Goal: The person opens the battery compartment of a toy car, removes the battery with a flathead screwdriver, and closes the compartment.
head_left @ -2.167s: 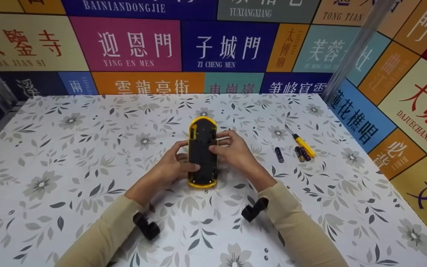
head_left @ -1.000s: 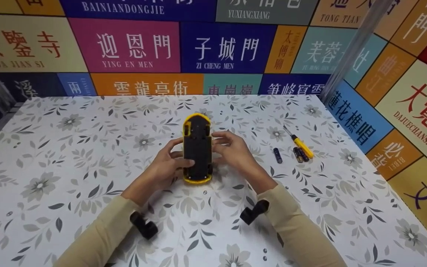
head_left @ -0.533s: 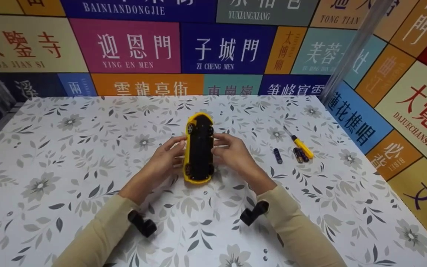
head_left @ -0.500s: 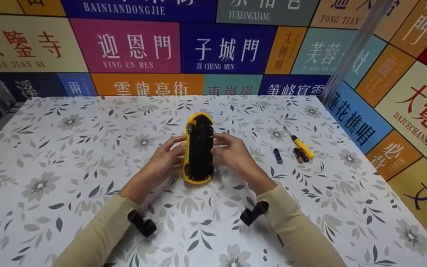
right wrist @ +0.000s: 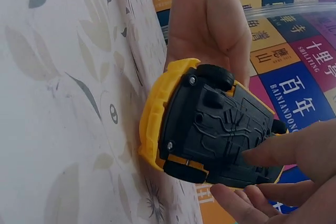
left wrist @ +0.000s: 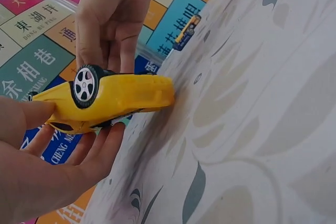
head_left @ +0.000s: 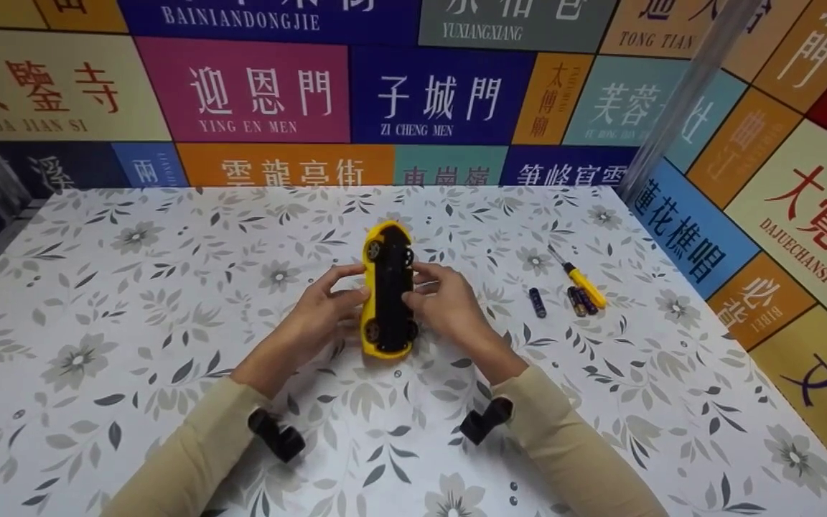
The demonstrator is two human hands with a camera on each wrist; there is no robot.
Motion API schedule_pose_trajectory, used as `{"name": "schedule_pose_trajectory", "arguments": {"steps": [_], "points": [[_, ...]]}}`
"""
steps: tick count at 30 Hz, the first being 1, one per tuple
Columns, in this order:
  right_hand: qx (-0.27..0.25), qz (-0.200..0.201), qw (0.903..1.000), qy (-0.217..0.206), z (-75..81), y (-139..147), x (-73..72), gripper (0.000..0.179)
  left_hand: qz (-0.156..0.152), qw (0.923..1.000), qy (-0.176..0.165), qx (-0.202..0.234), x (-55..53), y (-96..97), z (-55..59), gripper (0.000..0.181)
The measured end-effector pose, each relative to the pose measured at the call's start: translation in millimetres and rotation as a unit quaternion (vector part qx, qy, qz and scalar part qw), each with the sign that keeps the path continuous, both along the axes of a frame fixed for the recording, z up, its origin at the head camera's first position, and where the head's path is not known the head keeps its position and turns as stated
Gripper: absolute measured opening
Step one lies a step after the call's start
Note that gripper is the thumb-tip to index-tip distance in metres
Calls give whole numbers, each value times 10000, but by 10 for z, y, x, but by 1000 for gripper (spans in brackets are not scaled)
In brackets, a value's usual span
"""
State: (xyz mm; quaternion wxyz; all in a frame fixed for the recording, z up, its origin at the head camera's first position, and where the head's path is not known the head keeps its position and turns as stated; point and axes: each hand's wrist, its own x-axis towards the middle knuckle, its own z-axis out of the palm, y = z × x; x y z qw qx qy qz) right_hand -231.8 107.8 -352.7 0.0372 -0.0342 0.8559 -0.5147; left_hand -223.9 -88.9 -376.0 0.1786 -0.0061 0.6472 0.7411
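Note:
A yellow toy car [head_left: 390, 291] is held up in the middle of the head view, its black underside tilted toward me. My left hand [head_left: 320, 309] grips its left side, thumb on the yellow body and fingers curled beneath, as the left wrist view also shows on the car [left wrist: 121, 95]. On the other side is my right hand [head_left: 449, 301], its thumb on the black underside and its fingers along the edge. In the right wrist view the underside of the car [right wrist: 226, 124] shows wheels and screws.
To the right on the flowered tablecloth [head_left: 169, 287] lies a screwdriver [head_left: 586, 284] with a yellow handle. Beside it are a couple of batteries [head_left: 581, 301] close together, and a single battery [head_left: 538, 302] lies apart. Panels with lettering [head_left: 442, 93] stand behind the table.
The car has rolled from underside-up to a tilt that shows its left side and wheels. My left thumb has moved off the underside; my right thumb now touches it.

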Motion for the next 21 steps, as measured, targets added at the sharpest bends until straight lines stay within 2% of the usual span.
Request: {"name": "schedule_pose_trajectory", "arguments": {"steps": [5,9,19,21], "points": [[-291,209,9985,-425,8,-50,33,45,-44,9999,-100,0,5,25,5,44],[-387,299,9966,-656,4,-78,46,45,-67,9998,-178,-46,4,41,2,46],[-756,-144,9872,-1395,-15,-67,-18,57,-142,9993,-337,-105,13,45,24,48],[-963,-163,9835,-1524,-35,-41,-39,56,-172,9992,-340,-77,16,51,26,49]]}}
